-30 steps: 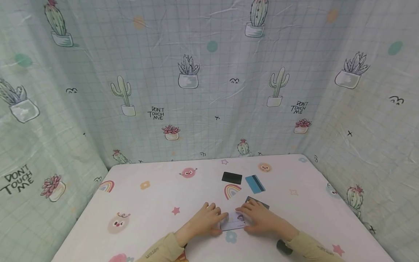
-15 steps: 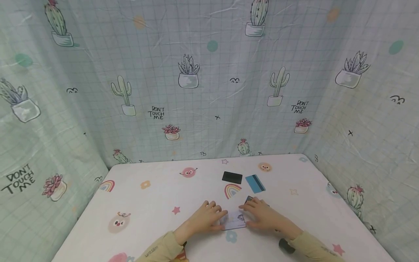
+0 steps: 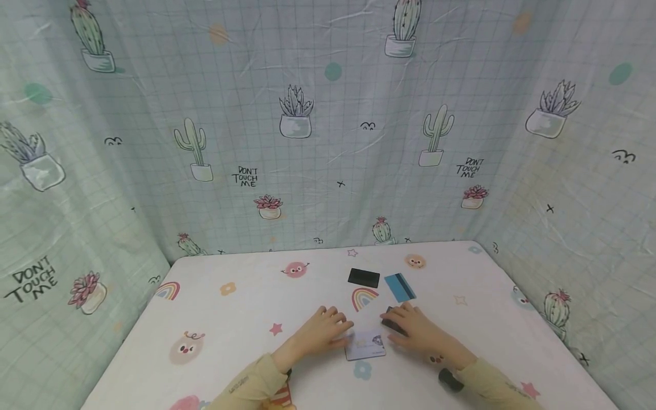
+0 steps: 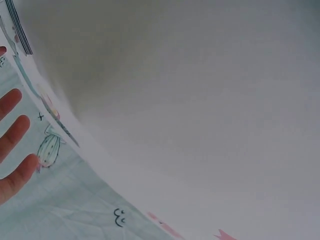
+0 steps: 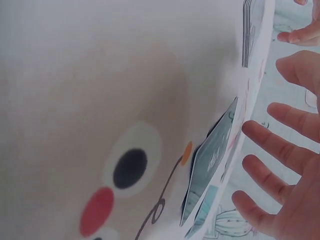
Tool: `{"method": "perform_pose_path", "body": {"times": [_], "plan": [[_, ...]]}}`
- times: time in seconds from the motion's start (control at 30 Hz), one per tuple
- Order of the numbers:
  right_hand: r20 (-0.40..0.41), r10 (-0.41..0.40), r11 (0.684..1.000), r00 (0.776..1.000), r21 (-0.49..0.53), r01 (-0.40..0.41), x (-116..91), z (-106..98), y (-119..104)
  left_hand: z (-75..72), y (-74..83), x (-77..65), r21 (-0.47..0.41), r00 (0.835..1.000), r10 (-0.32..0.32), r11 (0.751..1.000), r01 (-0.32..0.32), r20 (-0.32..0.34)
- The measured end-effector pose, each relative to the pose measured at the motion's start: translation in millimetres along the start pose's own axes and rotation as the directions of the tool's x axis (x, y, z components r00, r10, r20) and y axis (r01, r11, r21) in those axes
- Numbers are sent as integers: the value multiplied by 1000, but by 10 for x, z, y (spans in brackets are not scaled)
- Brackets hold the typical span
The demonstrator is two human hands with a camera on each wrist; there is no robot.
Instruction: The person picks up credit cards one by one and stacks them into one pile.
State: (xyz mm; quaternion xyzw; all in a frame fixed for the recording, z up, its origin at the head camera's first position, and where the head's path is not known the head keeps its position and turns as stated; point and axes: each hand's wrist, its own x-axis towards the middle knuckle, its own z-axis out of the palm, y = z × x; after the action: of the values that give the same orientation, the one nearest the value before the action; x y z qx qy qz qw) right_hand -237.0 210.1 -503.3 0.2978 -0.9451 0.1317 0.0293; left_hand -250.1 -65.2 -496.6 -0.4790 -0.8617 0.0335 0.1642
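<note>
A light purple card (image 3: pixel 365 345) with a small cartoon figure lies flat on the table between the hands. In the right wrist view it tops a neat stack of cards (image 5: pixel 246 35), seen edge-on with several layers. My left hand (image 3: pixel 324 332) hovers at the stack's left side, fingers relaxed and holding nothing. On the other side my right hand (image 3: pixel 417 332) is spread, its fingers apart in the right wrist view. Beneath that hand lies a dark card (image 5: pixel 212 160), partly hidden by the fingers in the head view.
Farther back are a black card (image 3: pixel 364 278) and a blue card (image 3: pixel 400 287) with a dark stripe. A small dark rounded object (image 3: pixel 450 380) sits by the right sleeve. Something striped orange (image 3: pixel 281 396) shows beside the left sleeve. A patterned curtain (image 3: pixel 318 142) surrounds the table.
Both hands have drawn away from the stack: the left slightly up and left, the right to the right. More of the purple card shows. The stack stays in place.
</note>
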Motion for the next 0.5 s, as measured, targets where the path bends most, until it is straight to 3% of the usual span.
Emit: {"method": "perform_pose_path", "body": {"times": [0.27,0.5], "plan": [[-51,-4,1000,999,-10,3,43,-5,70,31,-86,60,11,999,0,1000,0,-46],[-94,17,1000,995,-17,-19,112,16,172,89,-178,137,27,999,-15,1000,17,-45]]}}
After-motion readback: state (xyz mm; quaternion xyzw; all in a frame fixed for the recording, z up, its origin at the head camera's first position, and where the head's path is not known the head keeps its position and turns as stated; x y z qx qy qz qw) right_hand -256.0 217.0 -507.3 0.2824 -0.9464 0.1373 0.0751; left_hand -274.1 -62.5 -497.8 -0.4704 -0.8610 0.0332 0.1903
